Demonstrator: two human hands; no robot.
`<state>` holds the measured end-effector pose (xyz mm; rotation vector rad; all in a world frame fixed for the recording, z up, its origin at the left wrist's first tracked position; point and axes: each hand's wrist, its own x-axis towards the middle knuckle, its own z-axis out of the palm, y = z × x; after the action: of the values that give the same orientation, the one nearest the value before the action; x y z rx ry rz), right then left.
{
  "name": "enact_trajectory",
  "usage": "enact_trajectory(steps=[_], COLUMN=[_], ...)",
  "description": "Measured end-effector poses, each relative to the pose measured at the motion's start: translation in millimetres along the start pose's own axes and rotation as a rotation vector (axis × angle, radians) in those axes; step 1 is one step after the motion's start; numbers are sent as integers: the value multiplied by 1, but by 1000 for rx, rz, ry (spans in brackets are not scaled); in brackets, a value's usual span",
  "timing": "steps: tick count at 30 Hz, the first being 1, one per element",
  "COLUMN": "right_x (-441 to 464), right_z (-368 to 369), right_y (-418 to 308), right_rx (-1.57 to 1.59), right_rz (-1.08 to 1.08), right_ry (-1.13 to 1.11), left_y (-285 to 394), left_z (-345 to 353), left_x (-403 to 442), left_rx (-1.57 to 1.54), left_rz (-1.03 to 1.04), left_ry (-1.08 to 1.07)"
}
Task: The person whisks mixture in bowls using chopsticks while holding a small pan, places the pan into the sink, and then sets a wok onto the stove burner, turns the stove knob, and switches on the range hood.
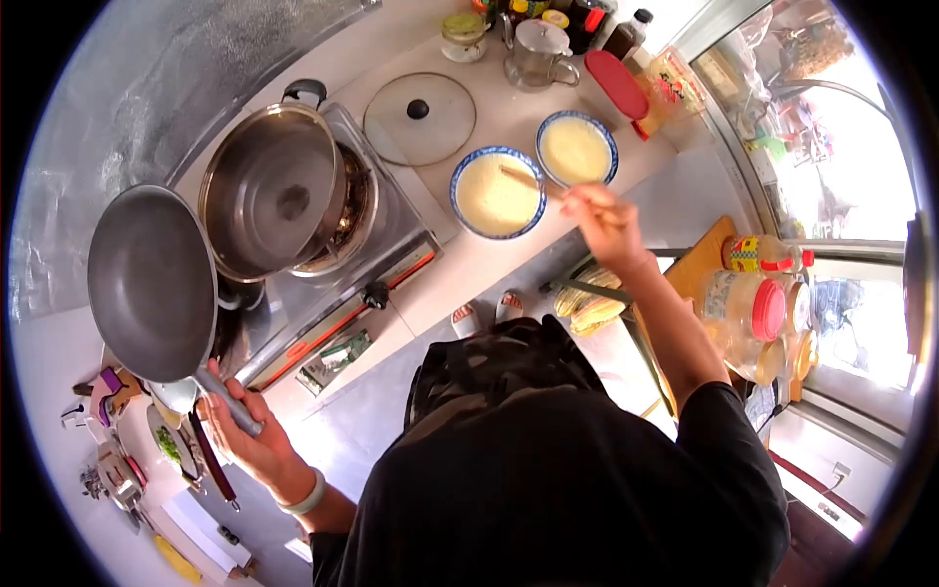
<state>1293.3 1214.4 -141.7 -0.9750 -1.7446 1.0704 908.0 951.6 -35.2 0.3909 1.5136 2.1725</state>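
Observation:
At the left, my left hand (235,430) is closed around the grey handle of a dark frying pan (152,284). The pan is lifted and tilted, its inside showing bare, beside the stove. My right hand (606,225) grips a slim brown utensil (520,177), blurred, whose end dips into a blue-rimmed bowl (497,215) of pale yellow liquid; whether it is a spoon or chopsticks I cannot tell. Close behind it stands a second blue-rimmed bowl (575,149) with similar liquid, just beyond my right hand.
A steel pot (269,196) sits on the gas stove (391,235). Behind the bowls lie a glass lid (419,132) and a glass teapot (538,57). Red-lidded jars (748,308) stand at the right, and corn cobs (592,303) lie below the counter.

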Motion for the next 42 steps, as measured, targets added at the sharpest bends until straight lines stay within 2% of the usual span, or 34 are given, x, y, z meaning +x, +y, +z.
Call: enact_trajectory(steps=[4, 8, 12, 13, 16, 19, 22, 23, 27, 30, 34, 38, 41, 42], right_x=[2, 6, 8, 12, 32, 55, 67, 64, 50, 46, 41, 34, 32, 32], right_z=[-14, -34, -19, -16, -2, 15, 44, 46, 66, 78, 93, 101, 101, 101], right_y=[6, 15, 0, 9, 0, 20, 42, 43, 62, 75, 78, 98, 108, 107], right_rx=[93, 29, -33, -126, -545, -806, -963, -1116, -1101, -1140, -1187, -1088, -1086, -1047], right_rz=[252, 340, 4, -20, -337, -389, -141, -331, -450, -514, -453, -504, -624, -571], right_ry=[125, 186, 161, 41, -235, -520, -807, -905, -981, -1099, -1228, -1159, -1195, -1163], left_y=[2, 3, 5, 5, 2, 1, -4, -5, -7, -5, -2, 1, 1, 1], left_z=[6, -3, 2, 7, 12, 7, -5, -6, -8, -5, -23, -25, -29, -31], left_x=[-2, 3, 0, -1, -1, -1, 1, 0, -3, -9, -11, -14, -14, -13], left_rx=[74, 10, 42, 75, 71, 60, 16, 13, -5, 20, -24, -24, -20, -22], left_rz=[17, 7, 3, 5, 8, -3, -21, -26, -34, 43, -13, 0, 21, 22], left_ry=[51, 48, 37, 41, 36, 18, 0, 5, 41, 67, 71, 83, 64, 46])
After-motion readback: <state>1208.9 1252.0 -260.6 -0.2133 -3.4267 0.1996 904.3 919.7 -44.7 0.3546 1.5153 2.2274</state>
